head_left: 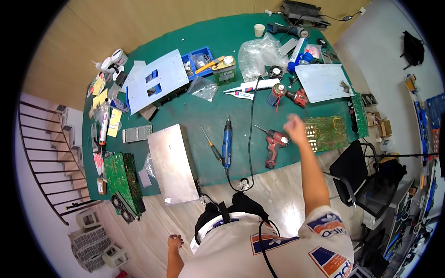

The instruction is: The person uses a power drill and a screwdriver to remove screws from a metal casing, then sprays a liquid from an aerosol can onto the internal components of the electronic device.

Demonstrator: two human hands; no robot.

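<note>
- Right hand [294, 128] was blurred, grip indeterminable, just beside the red-and-black, pistol-shaped drill [275, 142] on the green tabletop [199, 114].
- Left hand [175, 242] hung loosely half-open, apparently empty.
- Drill's handle [270, 160] lay nearside, presumably for ready reach.

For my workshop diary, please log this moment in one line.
right hand: beside red drill, contact unclear | left hand: away from green table | blue corded tool: on table

Right of the drill [274, 147], the right hand [295, 128] is blurred (whether it touches the drill, I cannot tell).
</note>
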